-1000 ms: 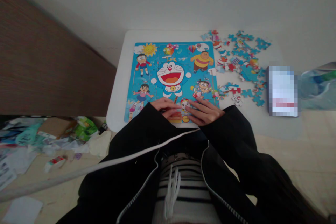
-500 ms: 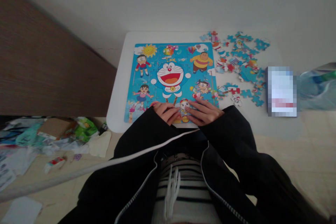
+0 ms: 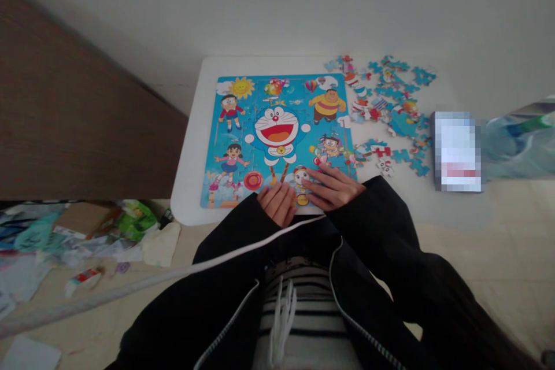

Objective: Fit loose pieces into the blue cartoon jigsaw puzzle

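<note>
A blue cartoon jigsaw puzzle lies flat on the white table, with a big blue-and-white cat figure in its middle. My left hand rests on the puzzle's near edge, its fingers laid flat and close together below the cat's feet. To the right of it, my right hand lies on the lower right part, fingers stretched out and slightly apart beside a small figure in a red hat. Neither hand shows anything held. Both palms are hidden.
Loose jigsaw pieces are heaped to the puzzle's right on the white table. Beyond them are a phone-like device with a blurred screen and a clear plastic container. A white cord crosses before my body. Bags and papers litter the floor at left.
My left hand has drawn back toward the near edge, uncovering a red round picture on the puzzle. My right hand stays nearly in place on the puzzle. The view has shifted slightly.
</note>
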Motion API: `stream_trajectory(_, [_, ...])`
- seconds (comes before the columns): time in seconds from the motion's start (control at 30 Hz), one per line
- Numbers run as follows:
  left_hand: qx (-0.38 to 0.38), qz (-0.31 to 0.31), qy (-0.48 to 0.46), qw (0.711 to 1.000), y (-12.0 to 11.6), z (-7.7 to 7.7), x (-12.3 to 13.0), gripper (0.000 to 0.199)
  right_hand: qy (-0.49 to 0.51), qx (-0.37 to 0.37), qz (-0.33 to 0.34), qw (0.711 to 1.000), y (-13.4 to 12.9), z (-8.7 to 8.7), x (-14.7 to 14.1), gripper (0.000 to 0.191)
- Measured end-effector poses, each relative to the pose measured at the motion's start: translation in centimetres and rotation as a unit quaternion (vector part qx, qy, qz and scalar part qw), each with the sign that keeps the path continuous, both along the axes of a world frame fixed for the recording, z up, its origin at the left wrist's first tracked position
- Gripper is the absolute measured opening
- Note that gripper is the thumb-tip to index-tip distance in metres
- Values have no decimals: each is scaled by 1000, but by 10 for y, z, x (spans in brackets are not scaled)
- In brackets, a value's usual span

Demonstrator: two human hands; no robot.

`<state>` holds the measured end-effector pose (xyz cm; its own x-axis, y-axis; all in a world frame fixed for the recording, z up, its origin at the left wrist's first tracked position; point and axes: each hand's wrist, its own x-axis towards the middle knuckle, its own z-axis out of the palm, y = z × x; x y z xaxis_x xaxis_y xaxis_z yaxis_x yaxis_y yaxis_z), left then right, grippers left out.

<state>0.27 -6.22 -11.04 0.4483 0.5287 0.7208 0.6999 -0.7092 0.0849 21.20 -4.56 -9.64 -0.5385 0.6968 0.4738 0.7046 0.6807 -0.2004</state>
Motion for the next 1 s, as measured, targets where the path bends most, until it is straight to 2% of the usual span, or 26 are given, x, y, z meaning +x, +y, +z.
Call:
stream_trajectory(0.13, [-24, 5, 90, 996, -9, 1, -7, 48, 9, 88, -5, 996, 0, 6, -3, 22])
stream_trajectory(0.23, [6, -11, 119, 993, -6, -3, -8, 51, 12, 116, -24, 993, 0, 8, -10, 20])
stream_trajectory(0.37, [70, 30, 49, 996, 1, -15, -1, 43, 34, 106, -51, 993, 0, 2, -12, 20])
stream_trajectory(0.47, [101, 44, 32, 993, 1, -19, 3, 39, 16, 106, -41, 993, -2, 0, -9, 21])
stream_trajectory(0.67, [51, 48, 48, 996, -1, -17, 0, 38, -1, 60, -70, 996, -18, -4, -16, 25])
stream_trajectory(0.83, [133, 27, 38, 990, 4, -22, -1, 33, 29, 119, -83, 989, -21, -4, -23, 21])
stream_trajectory(0.9, [110, 44, 59, 991, 0, -19, 0, 33, 19, 126, -83, 988, -19, 0, -23, 21])
stream_trajectory(1.0, [27, 72, 84, 993, -10, -13, 1, 38, 15, 130, -84, 988, -19, 3, -23, 22])
